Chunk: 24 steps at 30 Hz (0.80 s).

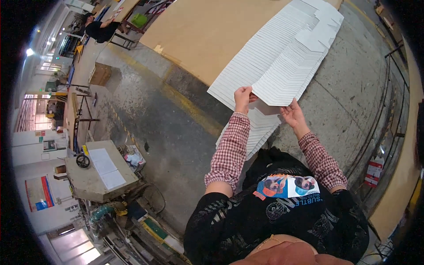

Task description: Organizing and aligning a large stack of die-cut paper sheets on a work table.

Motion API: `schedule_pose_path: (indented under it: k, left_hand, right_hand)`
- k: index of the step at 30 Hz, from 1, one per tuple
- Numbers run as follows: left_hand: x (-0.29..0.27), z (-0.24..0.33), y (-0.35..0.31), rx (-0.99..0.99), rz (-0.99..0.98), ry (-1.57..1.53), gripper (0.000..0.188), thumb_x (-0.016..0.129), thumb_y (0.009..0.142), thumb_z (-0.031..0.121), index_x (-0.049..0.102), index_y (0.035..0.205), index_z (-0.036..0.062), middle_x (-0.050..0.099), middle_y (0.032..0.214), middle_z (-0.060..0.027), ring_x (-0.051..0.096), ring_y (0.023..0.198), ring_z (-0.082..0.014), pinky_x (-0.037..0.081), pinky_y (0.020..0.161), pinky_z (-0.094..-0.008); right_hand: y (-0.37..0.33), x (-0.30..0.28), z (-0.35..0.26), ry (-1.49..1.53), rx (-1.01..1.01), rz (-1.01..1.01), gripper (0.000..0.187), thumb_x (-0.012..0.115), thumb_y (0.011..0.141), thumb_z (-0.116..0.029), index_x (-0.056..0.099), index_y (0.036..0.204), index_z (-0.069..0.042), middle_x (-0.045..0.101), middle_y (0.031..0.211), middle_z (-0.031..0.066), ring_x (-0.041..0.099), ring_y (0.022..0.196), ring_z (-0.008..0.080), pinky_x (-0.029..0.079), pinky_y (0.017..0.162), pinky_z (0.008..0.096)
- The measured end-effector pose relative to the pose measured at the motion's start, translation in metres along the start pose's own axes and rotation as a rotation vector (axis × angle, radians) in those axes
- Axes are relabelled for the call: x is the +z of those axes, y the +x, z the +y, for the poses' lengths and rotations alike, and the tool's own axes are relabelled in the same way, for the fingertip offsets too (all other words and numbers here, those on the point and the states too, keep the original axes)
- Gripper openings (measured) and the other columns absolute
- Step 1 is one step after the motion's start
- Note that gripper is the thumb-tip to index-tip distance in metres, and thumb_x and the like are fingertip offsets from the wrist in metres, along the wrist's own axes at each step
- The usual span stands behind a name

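A long, fanned-out stack of white die-cut card sheets point(287, 53) lies over the near right part of the tan table. My left hand point(244, 99) is closed at the left corner of the upper sheets' near edge, thumb and fingers pinching it. At that edge's right corner, my right hand point(294, 116) has its fingertips on the card, with the palm partly turned up. Below and between my hands, more fanned white sheets point(261, 128) slope down close to my body. The fingers under the card are partly hidden.
The tan tabletop point(194, 35) extends to the far left. A co-worker point(101, 31) in dark clothes sits at another table. A cardboard box point(100, 73) stands on the floor at left. Nearer is a machine table point(88, 183) with papers and a black handwheel point(82, 160).
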<state>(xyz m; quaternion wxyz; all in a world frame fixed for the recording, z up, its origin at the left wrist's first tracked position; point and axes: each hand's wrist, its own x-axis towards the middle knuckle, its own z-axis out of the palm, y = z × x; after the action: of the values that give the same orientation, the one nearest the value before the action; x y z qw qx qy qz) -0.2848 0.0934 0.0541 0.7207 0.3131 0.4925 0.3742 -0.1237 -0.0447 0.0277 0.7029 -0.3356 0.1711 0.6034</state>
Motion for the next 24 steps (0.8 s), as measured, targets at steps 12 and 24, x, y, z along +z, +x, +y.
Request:
schedule_pose_path:
  k: [12,24]
  left_hand:
    - [-0.031,-0.019,0.020,-0.051,-0.082,0.586,0.014,0.062,0.074,0.009,0.061,0.077,-0.0045,0.059,0.061,-0.0070,0.056,0.045,-0.0102,0.042,0.039,-0.0203]
    - [-0.028,-0.027,0.011,0.174,0.008,0.864,0.017,0.060,0.076,0.013,0.055,0.070,-0.0021,0.055,0.054,-0.0076,0.054,0.043,-0.0140,0.042,0.043,-0.0271]
  right_hand:
    - [0.012,-0.010,0.002,-0.932,-0.364,0.233,0.027,0.062,0.079,-0.023,0.053,0.066,-0.001,0.052,0.058,0.0033,0.050,0.048,0.0097,0.043,0.042,0.0223]
    - [0.014,-0.009,0.011,-0.921,-0.362,0.337,0.029,0.062,0.079,-0.021,0.049,0.063,-0.001,0.053,0.055,0.0051,0.053,0.043,0.0126,0.041,0.038,0.0243]
